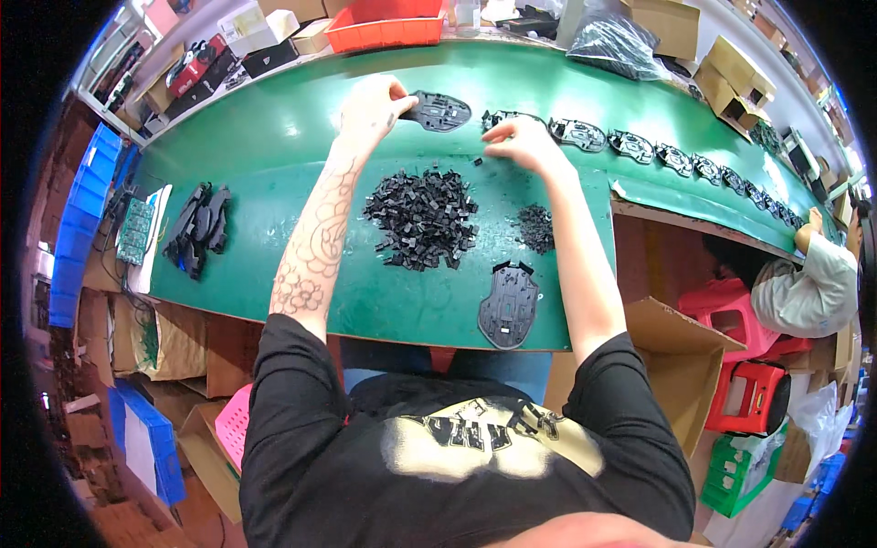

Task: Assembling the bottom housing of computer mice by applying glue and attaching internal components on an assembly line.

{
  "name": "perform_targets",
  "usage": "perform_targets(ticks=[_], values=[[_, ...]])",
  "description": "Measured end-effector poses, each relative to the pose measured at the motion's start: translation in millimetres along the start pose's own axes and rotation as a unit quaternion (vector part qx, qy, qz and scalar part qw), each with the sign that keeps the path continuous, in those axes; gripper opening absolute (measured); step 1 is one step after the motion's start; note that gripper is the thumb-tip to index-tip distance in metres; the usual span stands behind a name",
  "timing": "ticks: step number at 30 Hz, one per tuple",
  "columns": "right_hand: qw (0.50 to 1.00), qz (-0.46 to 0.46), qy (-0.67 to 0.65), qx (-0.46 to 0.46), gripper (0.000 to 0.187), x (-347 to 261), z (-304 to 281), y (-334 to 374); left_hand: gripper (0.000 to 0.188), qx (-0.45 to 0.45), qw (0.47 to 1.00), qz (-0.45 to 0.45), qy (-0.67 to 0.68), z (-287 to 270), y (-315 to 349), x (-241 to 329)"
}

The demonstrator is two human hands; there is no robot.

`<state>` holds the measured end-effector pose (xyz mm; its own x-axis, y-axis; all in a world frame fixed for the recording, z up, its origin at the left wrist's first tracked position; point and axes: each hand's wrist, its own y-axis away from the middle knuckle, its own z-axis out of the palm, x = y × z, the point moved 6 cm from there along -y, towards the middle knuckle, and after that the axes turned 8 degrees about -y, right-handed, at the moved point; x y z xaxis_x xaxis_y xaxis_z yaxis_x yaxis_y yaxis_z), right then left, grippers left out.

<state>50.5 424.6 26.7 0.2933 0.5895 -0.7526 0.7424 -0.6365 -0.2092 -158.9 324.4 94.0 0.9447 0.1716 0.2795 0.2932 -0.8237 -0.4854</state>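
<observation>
My left hand (369, 108) pinches the left edge of a black plastic mouse-shaped base plate (442, 111) at the far side of the green table. To its right, my right hand (523, 142) hangs in front of another black base plate (512, 119), partly covering it; its thumb and forefinger look apart. Just below those fingertips is a small black piece (478, 162). Between my forearms lies a heap of small black plastic parts (422, 219). A smaller pile of tiny black parts (535, 228) lies beside my right forearm. One more base plate (509, 309) rests near the front edge.
A row of black base plates (630, 146) runs along the bench to the right, toward another person (804, 288). Curved black parts (197, 228) and a green circuit board (135, 228) lie left. A red bin (385, 27) stands at the back, a cardboard box (676, 365) below right.
</observation>
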Motion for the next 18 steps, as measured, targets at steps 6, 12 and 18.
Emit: perform_targets(ticks=[6,12,18], values=[[0.994,-0.014,0.090,-0.065,0.016,-3.8,24.5,-0.3,0.026,-0.039,0.995,-0.079,-0.057,73.3,-21.7,-32.0],[0.992,-0.047,-0.031,0.116,0.015,-10.4,-31.3,3.6,0.025,0.017,0.991,-0.131,-0.035,104.9,-14.3,-40.8],[0.943,-0.049,-0.079,0.320,0.017,-15.5,-114.4,35.7,0.032,-0.010,0.993,-0.118,-0.013,106.3,-6.9,-19.4]])
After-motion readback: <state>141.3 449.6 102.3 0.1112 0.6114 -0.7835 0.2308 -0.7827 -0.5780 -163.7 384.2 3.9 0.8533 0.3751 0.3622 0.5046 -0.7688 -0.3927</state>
